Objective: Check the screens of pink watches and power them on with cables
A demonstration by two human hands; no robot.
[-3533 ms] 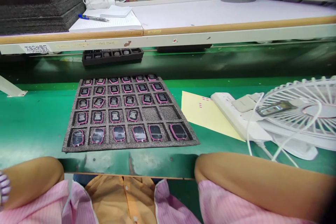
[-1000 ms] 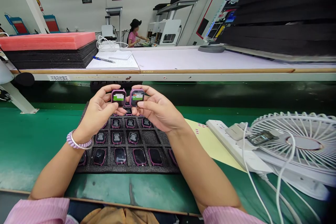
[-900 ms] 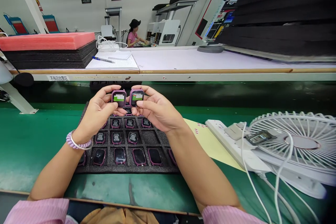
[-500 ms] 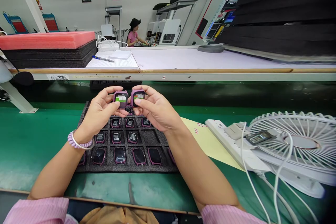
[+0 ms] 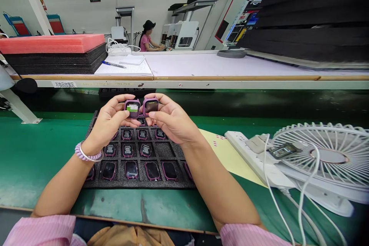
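Between thumb and fingers, my left hand [image 5: 111, 121] grips a purple smartwatch [image 5: 132, 108] whose screen shows white and green blocks. My right hand [image 5: 174, 121] pinches a second purple smartwatch [image 5: 151, 106] close beside it, its thumb at the lower edge of a mostly dark screen. Both watches are held upright above a black foam tray [image 5: 115, 182]. Several more purple watches sit in the tray's compartments; the middle rows have lit text on their screens, and the front row, such as this dark watch [image 5: 170, 171], is unlit. My hands and forearms hide part of the tray.
Right of the tray lie a yellow sheet [image 5: 230, 157], a white power strip [image 5: 245, 153] with cables and a white fan [image 5: 328, 157]. A raised shelf [image 5: 184, 65] crosses behind, holding foam stacks [image 5: 52, 44] and a notebook [image 5: 127, 67]. A co-worker [image 5: 147, 38] sits beyond.
The screen of the watch in my right hand has gone from white, red and green blocks to mostly dark, and that thumb has slid slightly down. The left watch looks the same.
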